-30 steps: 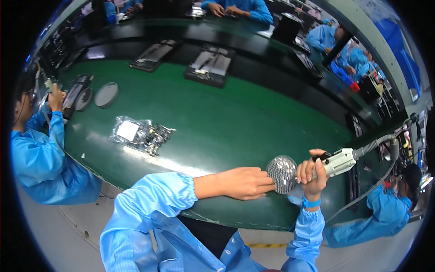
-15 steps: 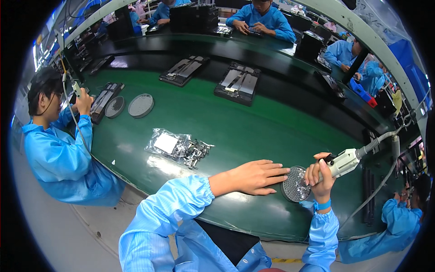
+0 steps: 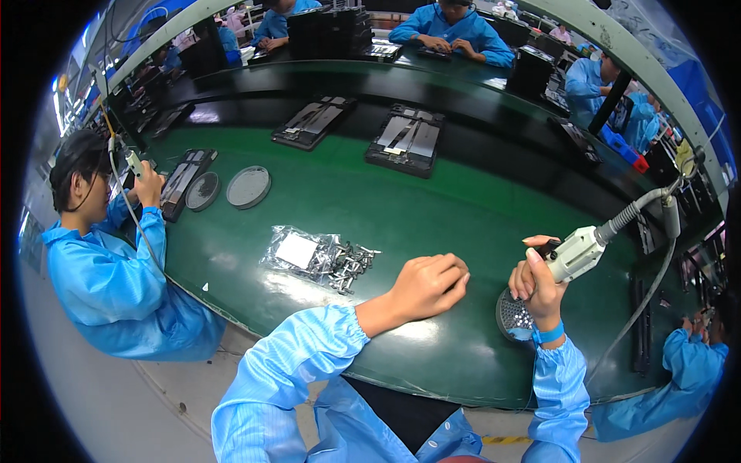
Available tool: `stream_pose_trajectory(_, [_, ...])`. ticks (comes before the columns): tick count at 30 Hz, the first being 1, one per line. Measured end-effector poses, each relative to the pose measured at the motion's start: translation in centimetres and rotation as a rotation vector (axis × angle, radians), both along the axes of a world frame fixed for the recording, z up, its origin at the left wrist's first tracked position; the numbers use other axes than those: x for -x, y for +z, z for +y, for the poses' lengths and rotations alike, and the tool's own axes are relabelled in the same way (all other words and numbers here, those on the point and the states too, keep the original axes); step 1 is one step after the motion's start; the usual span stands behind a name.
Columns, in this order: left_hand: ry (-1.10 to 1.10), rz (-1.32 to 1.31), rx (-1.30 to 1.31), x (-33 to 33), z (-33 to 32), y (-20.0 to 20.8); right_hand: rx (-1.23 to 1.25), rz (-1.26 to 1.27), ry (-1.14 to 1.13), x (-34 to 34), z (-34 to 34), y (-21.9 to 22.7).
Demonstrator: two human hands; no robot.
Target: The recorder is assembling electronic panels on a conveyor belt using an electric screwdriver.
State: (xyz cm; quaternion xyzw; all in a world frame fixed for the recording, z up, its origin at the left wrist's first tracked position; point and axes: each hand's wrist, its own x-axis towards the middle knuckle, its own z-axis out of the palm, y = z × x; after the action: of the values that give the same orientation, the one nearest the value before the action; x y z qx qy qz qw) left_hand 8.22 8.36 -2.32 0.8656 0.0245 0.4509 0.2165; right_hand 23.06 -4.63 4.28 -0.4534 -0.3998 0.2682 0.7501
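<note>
Plainly, the right hand (image 3: 538, 285) is wrapped around a pale electric screwdriver (image 3: 577, 255) on the near right of the green table (image 3: 455, 212), partly hiding a round dish (image 3: 509, 315). Farther left, the left hand (image 3: 427, 287) is loosely curled; whether it holds anything, I cannot tell.

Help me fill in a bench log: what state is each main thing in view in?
Left hand, fingers curled; contents cannot be told
Right hand, closed around the corded screwdriver
Corded screwdriver, held up; tip hidden, running or not unclear
Round dish, partly hidden, small shiny parts inside
Clear bag, lying on the table
Metal pieces, loosely heaped at the bag's right end
Flat device, uncovered, inner parts showing
Blue wristband, worn
</note>
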Motion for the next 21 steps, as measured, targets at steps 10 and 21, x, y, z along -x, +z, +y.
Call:
stream_pose_trajectory(10, [0.104,0.022,0.270,0.5,0.3,0.5,0.055,0.033,0.104,3.5,2.0,1.2])
stream_pose_trajectory(21, [0.056,0.012,0.212,0.1,0.0,0.3,0.049,0.077,-0.024,-0.3,-0.3,-0.7])
